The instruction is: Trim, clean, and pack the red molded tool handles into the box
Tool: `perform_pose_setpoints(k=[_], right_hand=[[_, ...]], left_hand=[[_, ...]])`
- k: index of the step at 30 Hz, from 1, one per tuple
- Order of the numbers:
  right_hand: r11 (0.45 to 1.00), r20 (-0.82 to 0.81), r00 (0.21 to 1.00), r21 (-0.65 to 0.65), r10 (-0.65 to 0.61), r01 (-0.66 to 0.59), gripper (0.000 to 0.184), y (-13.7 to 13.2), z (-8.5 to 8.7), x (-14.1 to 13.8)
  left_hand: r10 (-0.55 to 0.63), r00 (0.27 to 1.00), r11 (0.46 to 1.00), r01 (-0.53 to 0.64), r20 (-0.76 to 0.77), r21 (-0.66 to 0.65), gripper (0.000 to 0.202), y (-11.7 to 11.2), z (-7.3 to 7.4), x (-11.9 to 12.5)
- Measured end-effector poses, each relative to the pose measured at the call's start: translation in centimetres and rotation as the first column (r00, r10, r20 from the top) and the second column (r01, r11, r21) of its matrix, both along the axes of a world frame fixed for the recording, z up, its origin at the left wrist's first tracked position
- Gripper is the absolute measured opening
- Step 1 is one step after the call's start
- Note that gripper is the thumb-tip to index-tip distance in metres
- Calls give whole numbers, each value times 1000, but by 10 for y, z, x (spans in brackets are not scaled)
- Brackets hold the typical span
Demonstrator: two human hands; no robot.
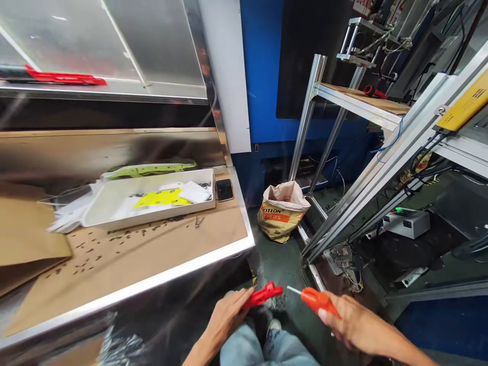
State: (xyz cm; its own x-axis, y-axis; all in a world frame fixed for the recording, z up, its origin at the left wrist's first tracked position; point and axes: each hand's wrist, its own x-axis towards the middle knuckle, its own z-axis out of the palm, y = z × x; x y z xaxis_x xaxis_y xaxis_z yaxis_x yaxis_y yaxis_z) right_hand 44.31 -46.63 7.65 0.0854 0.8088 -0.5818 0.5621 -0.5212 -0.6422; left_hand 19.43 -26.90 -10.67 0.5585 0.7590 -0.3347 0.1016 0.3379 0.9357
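My left hand [227,319] is closed around a red plastic part [264,295] that sticks out to the right of its fingers. My right hand [353,325] grips an orange-handled tool [316,300] with a thin white tip pointing left toward the red part. A small gap separates the tip from the part. Both hands hang low over my knees, beyond the front right corner of the workbench [213,256].
On the cardboard-covered bench sit a white tray [152,216] with papers and a yellow label, a phone [224,190], and scattered small dark bits. A paper sack [282,209] stands on the floor. Aluminium frames [381,183], cables and a grey box [406,222] fill the right.
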Motion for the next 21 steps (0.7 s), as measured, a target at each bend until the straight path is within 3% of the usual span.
perform_pose_setpoints(k=[3,8,12,15,18,19,21], right_hand=[[998,-29,999,52,32,-30,38,0,0,1],[999,-116,993,-40,13,-17,42,-1,7,5],[997,-93,995,-62,35,-41,44,-1,9,5],[992,-31,993,-52,115,-117,45,-2,4,1],[989,94,984,-12,149,-148,42,-7,-10,-3],[988,130,980,-9,152,-152,41,-9,-17,-4],[984,177,970,32,166,-174,42,-15,-37,-8]], left_hand=[[-68,997,994,71,-40,79,18,5,-3,-7],[-120,992,989,123,-47,79,18,15,-2,-17],[-110,994,993,111,28,-34,19,22,1,-19],[-16,994,975,40,111,-218,31,13,-1,-9],[184,972,865,-90,145,-494,29,-6,-9,11],[257,957,791,-128,136,-598,22,-12,-12,19],[408,909,568,-180,84,-803,16,-19,-18,33]])
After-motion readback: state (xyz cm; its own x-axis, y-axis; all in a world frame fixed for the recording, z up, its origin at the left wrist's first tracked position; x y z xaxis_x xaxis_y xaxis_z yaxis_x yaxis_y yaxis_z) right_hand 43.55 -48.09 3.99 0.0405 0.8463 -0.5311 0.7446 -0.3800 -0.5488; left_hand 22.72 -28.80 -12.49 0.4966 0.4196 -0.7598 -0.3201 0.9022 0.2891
